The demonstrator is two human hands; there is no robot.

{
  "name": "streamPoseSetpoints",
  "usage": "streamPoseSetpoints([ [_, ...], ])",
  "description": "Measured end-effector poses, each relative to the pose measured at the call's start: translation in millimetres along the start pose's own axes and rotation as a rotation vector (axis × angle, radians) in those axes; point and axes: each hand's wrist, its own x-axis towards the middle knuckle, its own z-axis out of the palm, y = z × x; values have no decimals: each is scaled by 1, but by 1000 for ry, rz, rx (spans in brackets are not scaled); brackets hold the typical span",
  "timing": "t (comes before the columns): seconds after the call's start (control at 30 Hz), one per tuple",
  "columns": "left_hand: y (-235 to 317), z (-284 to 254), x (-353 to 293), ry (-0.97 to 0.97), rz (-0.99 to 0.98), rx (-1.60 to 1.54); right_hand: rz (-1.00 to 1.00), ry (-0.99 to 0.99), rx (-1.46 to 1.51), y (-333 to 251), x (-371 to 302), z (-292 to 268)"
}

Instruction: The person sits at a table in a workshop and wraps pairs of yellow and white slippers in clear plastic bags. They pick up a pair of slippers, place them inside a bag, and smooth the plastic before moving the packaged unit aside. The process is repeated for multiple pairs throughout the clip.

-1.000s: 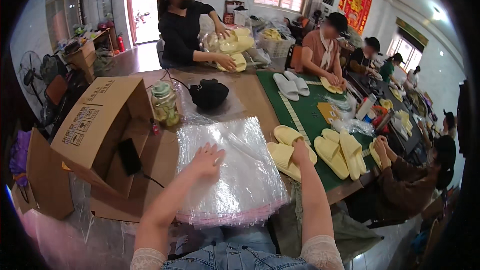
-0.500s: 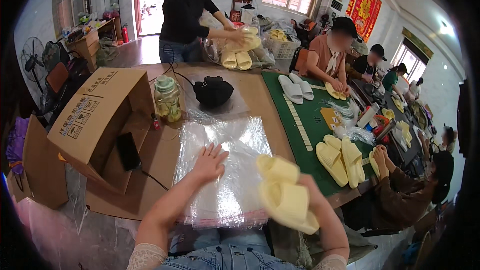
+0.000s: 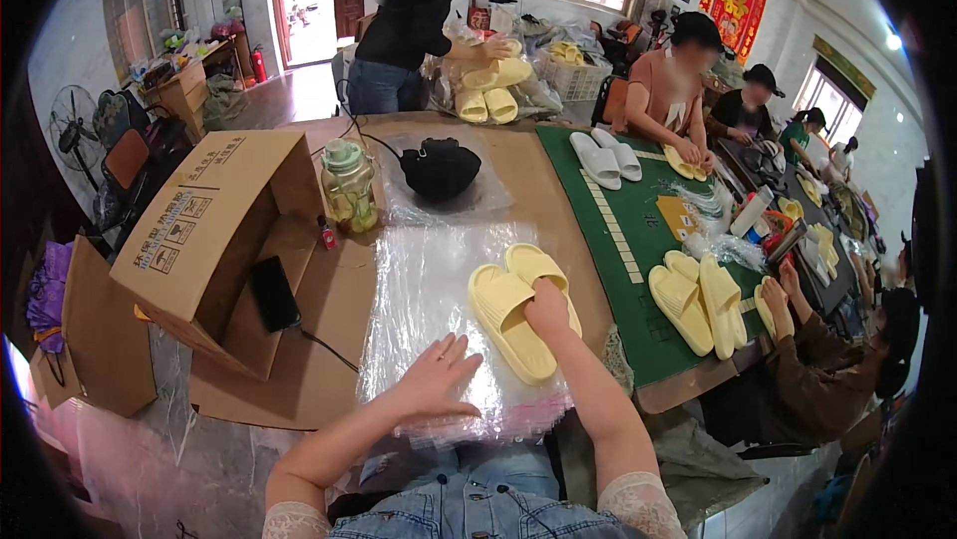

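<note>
A pair of pale yellow slippers (image 3: 506, 312) is over the right part of a stack of clear plastic bags (image 3: 414, 285). My right hand (image 3: 548, 312) grips the pair, its fingers partly hidden at the straps. Flat on the bags, beside the slippers, rests my left hand (image 3: 441, 375), fingers spread and holding nothing. The bags' pinkish edges (image 3: 498, 426) lie toward my body.
An open cardboard box (image 3: 214, 240) with a black phone (image 3: 274, 294) stands left. Behind are a glass jar (image 3: 349, 190) and a black pouch (image 3: 439, 168). More yellow slippers (image 3: 688, 305) rest on the green mat (image 3: 623, 325), where co-workers sit. Another person stands at the far side.
My right hand has brought the yellow slippers leftward from the right side, over the bags. My left hand stays on the stack. The standing person has turned and shifted right.
</note>
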Motion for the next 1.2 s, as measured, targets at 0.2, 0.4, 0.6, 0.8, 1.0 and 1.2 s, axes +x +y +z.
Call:
streamPoseSetpoints([
  [0.2, 4, 12, -7, 14, -19, 75, 11, 114, 323, 18, -5, 0],
  [0.4, 4, 18, -1, 160, -69, -27, 8, 181, 692, 28, -49, -58],
  [0.6, 4, 5, 8, 241, -134, -160, 198, -133, 1132, -8, -129, -139],
  [0.8, 5, -1, 22, 326, -192, -230, -223, -653, 725, -31, -172, -187],
  [1.0, 13, -3, 29, 351, -92, -216, -185, -428, 258, -9, -173, -156],
  [1.2, 33, -22, 19, 282, 95, -172, -196, -351, -9, -19, -168, -123],
])
